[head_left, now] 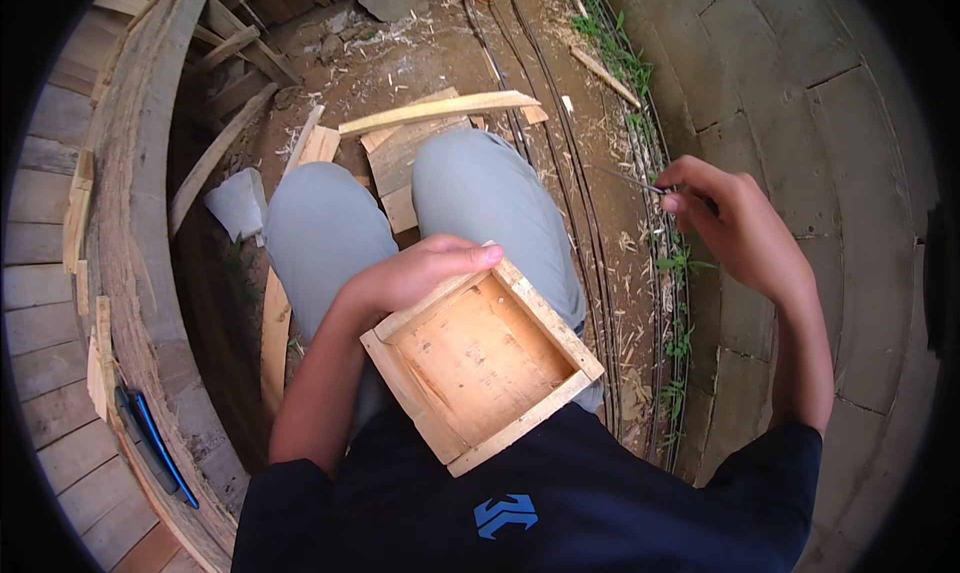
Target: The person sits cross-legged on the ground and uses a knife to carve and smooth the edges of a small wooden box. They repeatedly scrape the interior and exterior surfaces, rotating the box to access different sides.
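Observation:
A shallow square wooden box (478, 358) rests tilted on my lap, its open side facing up. My left hand (425, 273) is closed round its far left wall, with the thumb at the far corner. Off to the right and apart from the box, my right hand (715, 208) is raised near the block wall. Its thumb and fingers pinch a thin dark metal rod (632, 180) that points left. What kind of tool the rod is, I cannot tell.
Beyond my knees lie a long wood strip (440, 111) and a board (400, 158). A thick timber beam (140, 223) runs along the left, bearing a dark object with a blue strip (160, 443). Black cables (570, 163) follow the grey block wall (790, 103) on the right.

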### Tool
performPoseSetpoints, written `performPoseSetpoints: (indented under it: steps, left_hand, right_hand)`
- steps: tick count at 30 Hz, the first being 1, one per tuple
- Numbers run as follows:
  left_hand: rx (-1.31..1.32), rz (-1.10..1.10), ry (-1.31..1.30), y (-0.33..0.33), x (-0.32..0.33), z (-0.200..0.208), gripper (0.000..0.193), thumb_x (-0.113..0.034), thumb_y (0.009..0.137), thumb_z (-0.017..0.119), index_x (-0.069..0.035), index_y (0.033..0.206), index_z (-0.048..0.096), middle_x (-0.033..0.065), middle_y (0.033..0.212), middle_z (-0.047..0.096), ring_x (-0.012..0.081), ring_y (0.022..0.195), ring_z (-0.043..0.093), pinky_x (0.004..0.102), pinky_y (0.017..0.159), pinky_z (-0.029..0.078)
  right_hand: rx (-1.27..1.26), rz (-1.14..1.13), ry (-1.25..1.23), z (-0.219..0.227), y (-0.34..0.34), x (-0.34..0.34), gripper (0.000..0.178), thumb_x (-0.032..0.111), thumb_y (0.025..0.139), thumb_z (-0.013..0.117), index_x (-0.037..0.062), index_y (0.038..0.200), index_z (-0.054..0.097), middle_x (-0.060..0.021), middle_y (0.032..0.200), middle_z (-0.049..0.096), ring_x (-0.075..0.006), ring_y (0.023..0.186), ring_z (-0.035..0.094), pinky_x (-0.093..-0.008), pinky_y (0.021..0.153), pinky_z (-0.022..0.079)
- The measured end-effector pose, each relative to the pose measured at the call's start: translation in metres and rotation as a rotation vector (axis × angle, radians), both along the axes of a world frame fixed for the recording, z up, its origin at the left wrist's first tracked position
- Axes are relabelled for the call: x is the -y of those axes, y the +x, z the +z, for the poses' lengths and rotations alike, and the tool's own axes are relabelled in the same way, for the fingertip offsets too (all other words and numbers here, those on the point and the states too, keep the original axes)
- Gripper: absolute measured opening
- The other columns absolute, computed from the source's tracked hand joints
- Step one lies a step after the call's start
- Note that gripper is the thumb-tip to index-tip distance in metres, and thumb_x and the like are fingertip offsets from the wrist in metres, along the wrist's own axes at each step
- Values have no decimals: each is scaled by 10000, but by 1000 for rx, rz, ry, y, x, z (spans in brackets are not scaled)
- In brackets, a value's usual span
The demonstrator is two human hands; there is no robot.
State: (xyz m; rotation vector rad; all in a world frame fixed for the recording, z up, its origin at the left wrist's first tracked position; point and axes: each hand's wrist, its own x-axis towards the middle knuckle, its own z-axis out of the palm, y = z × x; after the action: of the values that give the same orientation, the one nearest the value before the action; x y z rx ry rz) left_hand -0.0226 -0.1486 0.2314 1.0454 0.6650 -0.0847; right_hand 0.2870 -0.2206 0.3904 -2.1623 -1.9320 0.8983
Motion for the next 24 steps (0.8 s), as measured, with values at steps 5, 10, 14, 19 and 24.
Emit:
performPoseSetpoints:
  steps: [5,10,14,19,24]
  left_hand:
    - [-149,-192,84,14,3,-15,632,-549,1059,525,49,1020,727,79,931,705,139,923,631,309,877,507]
    - [-150,-129,65,2,1,-14,662,-558,1058,498,67,990,706,80,904,685,157,884,603,331,863,500]
    - [-170,-160,30,-14,-3,-2,686,-580,1030,522,81,1017,707,90,912,687,166,901,601,318,896,490]
    - [-295,-97,-14,-40,-2,-8,718,-575,982,592,105,1208,640,134,1074,689,167,1013,612,301,941,478]
    - [-254,26,-4,-57,1,-5,611,-342,938,652,84,1365,558,132,1235,659,166,1127,599,301,1004,465]
  right_hand:
    - [-117,87,39,-43,6,40,154,122,951,718,12,1036,652,-181,850,675,-352,742,661,-427,669,500]
    - [-190,87,-28,-63,-19,52,132,102,938,724,21,1020,660,-171,864,688,-382,768,677,-429,649,513]
    - [-241,115,-46,-84,-33,48,132,110,933,733,44,1037,685,-153,861,702,-363,754,688,-418,639,521]
    - [-281,142,-15,-107,-42,44,133,114,929,736,64,1049,707,-125,878,736,-345,766,709,-407,629,531]
    - [-242,251,67,-121,-47,33,115,142,943,726,96,1049,722,-102,875,745,-334,762,717,-420,612,544]
